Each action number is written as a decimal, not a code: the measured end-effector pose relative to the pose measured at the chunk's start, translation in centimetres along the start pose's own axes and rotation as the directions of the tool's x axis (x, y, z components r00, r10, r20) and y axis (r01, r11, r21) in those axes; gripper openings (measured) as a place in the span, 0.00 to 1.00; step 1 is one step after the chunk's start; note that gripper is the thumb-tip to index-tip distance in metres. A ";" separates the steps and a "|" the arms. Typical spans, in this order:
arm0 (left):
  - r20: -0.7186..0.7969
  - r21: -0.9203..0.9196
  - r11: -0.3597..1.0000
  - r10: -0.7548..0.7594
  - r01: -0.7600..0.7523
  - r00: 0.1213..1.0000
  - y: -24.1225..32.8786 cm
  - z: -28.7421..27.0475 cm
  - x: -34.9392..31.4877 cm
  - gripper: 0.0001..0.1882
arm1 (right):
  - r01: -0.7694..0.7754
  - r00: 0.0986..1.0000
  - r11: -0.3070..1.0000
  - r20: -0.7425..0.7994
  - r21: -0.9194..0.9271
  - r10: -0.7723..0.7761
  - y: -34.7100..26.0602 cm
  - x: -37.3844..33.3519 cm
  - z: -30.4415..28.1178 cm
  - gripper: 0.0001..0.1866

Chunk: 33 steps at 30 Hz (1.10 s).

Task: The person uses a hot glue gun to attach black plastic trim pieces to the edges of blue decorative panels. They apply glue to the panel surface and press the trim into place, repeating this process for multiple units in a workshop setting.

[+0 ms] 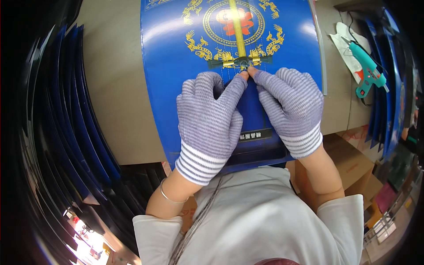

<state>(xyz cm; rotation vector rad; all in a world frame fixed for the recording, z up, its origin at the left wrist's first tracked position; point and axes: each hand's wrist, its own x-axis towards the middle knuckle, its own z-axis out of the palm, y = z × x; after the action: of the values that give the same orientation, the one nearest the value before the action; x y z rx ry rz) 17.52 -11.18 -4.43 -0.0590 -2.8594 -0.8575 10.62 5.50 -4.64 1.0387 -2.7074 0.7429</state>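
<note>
A glossy blue panel, printed with gold dragons around a red and gold round emblem, lies in front of me. A yellow-gold ribbon runs down it to a dark bow with gold bands. My left hand, in a grey-and-white striped glove, has a bare fingertip at the lower edge of the bow's centre. From the other side my right hand, gloved alike, meets it there with a bare fingertip. Both hands are curled, pinching at the bow's middle; the lower fingers are partly hidden.
On the table, a teal glue gun lies at the right over a white sheet, its cord trailing behind. Stacks of blue panels stand at the left and far right. Cardboard boxes sit below the table at the right.
</note>
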 end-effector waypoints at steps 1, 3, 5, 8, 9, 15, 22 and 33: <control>-0.013 0.014 1.000 0.024 -0.024 1.000 -0.3 0.2 -0.1 0.31 | 0.009 1.000 1.000 -0.023 0.005 -0.008 0.2 -0.1 0.2 0.12; -0.035 0.046 0.998 0.050 -0.048 0.998 -0.4 0.0 -0.2 0.28 | -0.004 1.000 1.000 -0.019 0.030 0.005 0.0 0.3 -0.3 0.10; -0.054 -0.149 0.988 0.022 -0.030 0.998 -0.7 -0.8 -0.7 0.25 | -0.096 0.992 0.977 -0.063 0.190 0.110 0.0 0.0 -1.2 0.10; -0.173 -0.193 0.981 -0.053 0.019 0.983 -1.5 -2.9 -2.2 0.18 | -0.239 0.942 0.943 -0.181 0.232 0.284 0.7 -1.2 -3.6 0.09; -0.257 0.010 1.000 -0.016 0.019 0.966 -2.4 -3.4 -3.1 0.18 | -0.308 0.919 0.937 -0.203 0.162 0.337 1.4 -2.2 -4.4 0.10; -0.213 0.391 0.919 0.040 0.047 0.976 -1.4 -2.2 -6.6 0.18 | -0.413 0.905 0.891 -0.192 -0.188 0.379 3.6 -5.8 -4.7 0.20; -0.411 -0.105 0.991 -0.120 0.084 0.904 -0.7 -1.3 -6.6 0.20 | -0.242 0.824 0.777 -0.300 0.581 0.481 4.4 -9.8 -13.0 0.14; -0.282 -0.126 0.990 0.024 -0.062 0.959 2.6 -3.3 -2.1 0.20 | -0.494 0.815 0.869 -0.340 0.014 0.468 43.5 -28.2 -40.6 0.25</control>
<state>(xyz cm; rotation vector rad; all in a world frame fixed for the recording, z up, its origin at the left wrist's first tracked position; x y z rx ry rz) 20.26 -10.77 -0.67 -0.0136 -2.5273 -0.9637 1.52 70.04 4.75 0.1616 -2.6746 0.7907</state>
